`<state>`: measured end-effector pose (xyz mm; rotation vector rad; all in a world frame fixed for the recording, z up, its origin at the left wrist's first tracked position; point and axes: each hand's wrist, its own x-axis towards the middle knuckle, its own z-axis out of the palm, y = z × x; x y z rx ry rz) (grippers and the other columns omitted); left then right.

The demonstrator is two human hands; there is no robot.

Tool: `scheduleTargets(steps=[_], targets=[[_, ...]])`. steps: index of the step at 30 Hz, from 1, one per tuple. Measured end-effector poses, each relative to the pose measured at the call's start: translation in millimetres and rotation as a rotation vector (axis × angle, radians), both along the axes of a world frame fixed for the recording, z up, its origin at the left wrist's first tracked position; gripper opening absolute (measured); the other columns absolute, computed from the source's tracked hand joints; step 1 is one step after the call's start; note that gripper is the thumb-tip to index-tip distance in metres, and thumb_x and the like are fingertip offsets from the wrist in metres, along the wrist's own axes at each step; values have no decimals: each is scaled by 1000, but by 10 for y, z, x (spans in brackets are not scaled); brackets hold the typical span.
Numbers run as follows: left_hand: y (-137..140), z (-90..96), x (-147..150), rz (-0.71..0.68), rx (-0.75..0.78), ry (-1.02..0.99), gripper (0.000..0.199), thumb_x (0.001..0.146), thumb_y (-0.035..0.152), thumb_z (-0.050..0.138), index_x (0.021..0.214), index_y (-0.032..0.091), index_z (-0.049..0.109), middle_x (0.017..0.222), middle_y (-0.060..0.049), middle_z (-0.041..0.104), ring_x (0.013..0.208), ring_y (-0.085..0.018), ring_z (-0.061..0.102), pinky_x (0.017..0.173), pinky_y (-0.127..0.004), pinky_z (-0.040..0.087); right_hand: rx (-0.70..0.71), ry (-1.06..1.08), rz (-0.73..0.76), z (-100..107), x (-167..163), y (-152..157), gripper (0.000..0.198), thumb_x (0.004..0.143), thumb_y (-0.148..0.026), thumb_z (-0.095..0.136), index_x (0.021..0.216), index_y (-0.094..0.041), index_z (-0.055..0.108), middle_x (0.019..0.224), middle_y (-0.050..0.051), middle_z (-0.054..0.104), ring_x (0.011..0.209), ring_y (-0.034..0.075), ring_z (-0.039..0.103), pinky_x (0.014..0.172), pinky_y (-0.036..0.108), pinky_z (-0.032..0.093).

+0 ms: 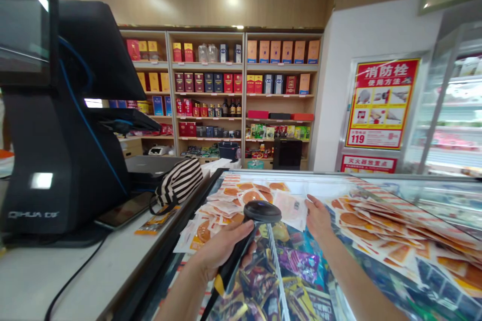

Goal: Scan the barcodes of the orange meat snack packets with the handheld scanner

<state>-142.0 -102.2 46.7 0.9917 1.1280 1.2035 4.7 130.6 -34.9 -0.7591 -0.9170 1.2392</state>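
Observation:
My left hand (226, 243) is wrapped round the handle of a black barcode scanner (262, 210) with a yellow trigger area low on its grip. The scanner's head points toward a flat white packet (291, 208), back side up with a small printed code. My right hand (318, 215) pinches that packet by its right edge. Beneath the scanner and around its far side lies a loose spread of flat packets (226, 208) with round orange-brown contents. To the right, a larger heap of similar packets (376, 228) rests on the glass freezer top.
Wrapped frozen goods (301, 266) show through the glass. At left stand a black checkout terminal (64, 160), a phone (124, 210), a striped pouch (181, 180) and an orange snack packet (156, 223). Shelves of boxes (207, 83) line the back wall, beside a red fire-hydrant sign (382, 103).

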Motion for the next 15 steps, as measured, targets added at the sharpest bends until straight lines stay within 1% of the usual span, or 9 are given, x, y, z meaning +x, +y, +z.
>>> scheduleTargets(steps=[3, 5, 8, 10, 11, 13, 15], targets=[[26, -26, 27, -15, -6, 16, 32, 68, 47, 47, 72, 15, 44, 53, 2, 50, 38, -6, 44, 37, -17, 28, 50, -109, -82, -12, 20, 35, 33, 54, -29, 51, 83, -15, 51, 47, -3, 53, 47, 15, 54, 46, 28, 44], [27, -28, 30, -10, -13, 24, 33, 68, 47, 47, 72, 15, 44, 53, 2, 50, 38, -6, 44, 37, -17, 28, 94, -197, -182, 58, 121, 93, 32, 57, -29, 48, 84, -14, 51, 49, -2, 53, 49, 15, 54, 49, 30, 44], [6, -6, 5, 17, -4, 15, 34, 68, 48, 46, 74, 15, 45, 54, 2, 50, 39, -6, 44, 37, -17, 28, 194, -340, -384, 307, 416, 215, 34, 62, -29, 43, 90, -13, 51, 63, 2, 56, 60, 16, 54, 61, 34, 43], [-15, 18, -21, 49, 5, -2, 34, 68, 49, 45, 75, 15, 45, 55, 2, 50, 39, -6, 44, 38, -17, 29, 293, -463, -503, 505, 655, 282, 34, 65, -29, 41, 93, -12, 50, 77, 7, 57, 73, 19, 52, 72, 37, 39], [-26, 31, -32, 60, 7, -12, 34, 68, 49, 45, 76, 15, 45, 55, 2, 50, 39, -5, 44, 38, -17, 29, 359, -551, -536, 586, 766, 305, 33, 66, -28, 41, 93, -12, 51, 82, 9, 56, 78, 20, 51, 77, 38, 36], [-52, 56, -51, 67, 15, -35, 34, 68, 48, 46, 78, 15, 46, 55, 3, 49, 39, -5, 45, 39, -17, 29, 507, -768, -532, 673, 945, 323, 28, 67, -25, 40, 89, -14, 53, 88, 9, 56, 84, 20, 49, 81, 37, 33], [-91, 74, -70, 84, 29, -57, 34, 68, 48, 46, 78, 15, 48, 54, 3, 48, 39, -5, 44, 39, -17, 30, 615, -965, -458, 645, 1057, 315, 22, 65, -21, 40, 80, -16, 56, 84, 7, 57, 83, 19, 50, 80, 34, 34]])
